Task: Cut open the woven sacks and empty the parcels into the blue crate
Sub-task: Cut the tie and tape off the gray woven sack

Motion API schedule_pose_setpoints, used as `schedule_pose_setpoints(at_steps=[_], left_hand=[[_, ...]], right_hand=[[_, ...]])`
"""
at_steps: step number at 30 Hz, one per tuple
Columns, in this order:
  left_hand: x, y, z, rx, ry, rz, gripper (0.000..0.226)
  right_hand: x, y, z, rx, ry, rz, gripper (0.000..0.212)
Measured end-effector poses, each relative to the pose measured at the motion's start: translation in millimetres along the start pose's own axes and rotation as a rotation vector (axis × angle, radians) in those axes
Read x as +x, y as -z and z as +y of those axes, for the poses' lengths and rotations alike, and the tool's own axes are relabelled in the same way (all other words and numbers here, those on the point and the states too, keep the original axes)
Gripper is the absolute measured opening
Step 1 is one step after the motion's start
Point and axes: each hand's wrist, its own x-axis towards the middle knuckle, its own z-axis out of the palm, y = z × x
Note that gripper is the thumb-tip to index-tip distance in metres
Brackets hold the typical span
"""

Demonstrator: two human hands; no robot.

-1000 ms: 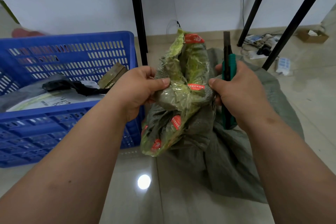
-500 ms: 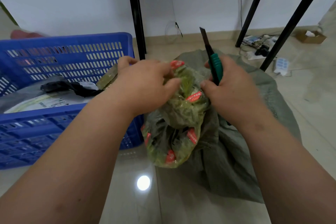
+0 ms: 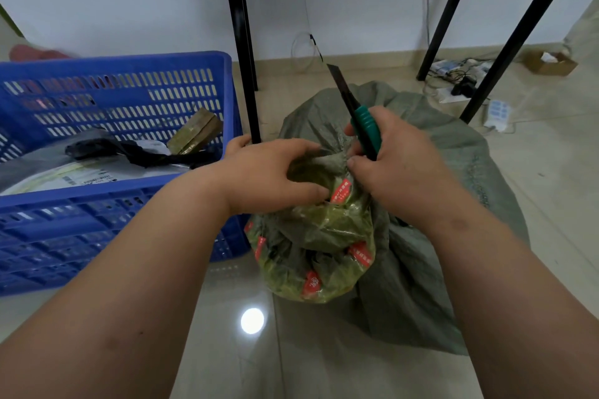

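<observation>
A grey-green woven sack (image 3: pixel 421 285) lies on the tiled floor in front of me. Its mouth is bundled in yellow-green tape with red labels (image 3: pixel 321 256). My left hand (image 3: pixel 272 175) grips the top of that taped bundle. My right hand (image 3: pixel 389 165) holds a green utility knife (image 3: pixel 364 126), blade out and pointing up and away, while its fingertips pinch the sack fabric at the top. The blue crate (image 3: pixel 136 87) stands to the left, holding grey and black parcels and a small brown box (image 3: pixel 194 133).
Black table legs (image 3: pixel 241 42) rise just behind the crate and sack, and more legs (image 3: pixel 505 42) stand at the right. Cables and a power strip (image 3: pixel 460 81) lie by the wall, with a small cardboard box (image 3: pixel 551 63) at far right.
The taped bundle has been pushed down from upright to low against the sack. My left hand moved over its top. The knife has tilted, its blade now leaning left.
</observation>
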Motion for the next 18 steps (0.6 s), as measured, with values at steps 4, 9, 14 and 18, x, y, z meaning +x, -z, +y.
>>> schedule_pose_setpoints(at_steps=[4,9,14,18], left_hand=[[-2,2,-2,0.025,0.065,-0.076,0.068],[-7,9,-6,-0.385,0.127,-0.115,0.030],[-6,22,-6,0.039,0.143,0.114,0.042],[-2,16,-2,0.057,0.226,0.613,0.099]], right_hand=[[1,-4,-1,-0.002,-0.017,-0.041,0.027],[1,-6,-4,-0.056,-0.025,-0.099,0.025],[0,-12,-8,-0.061,-0.053,-0.111,0.026],[3,-14,-8,0.059,-0.117,0.081,0.021]])
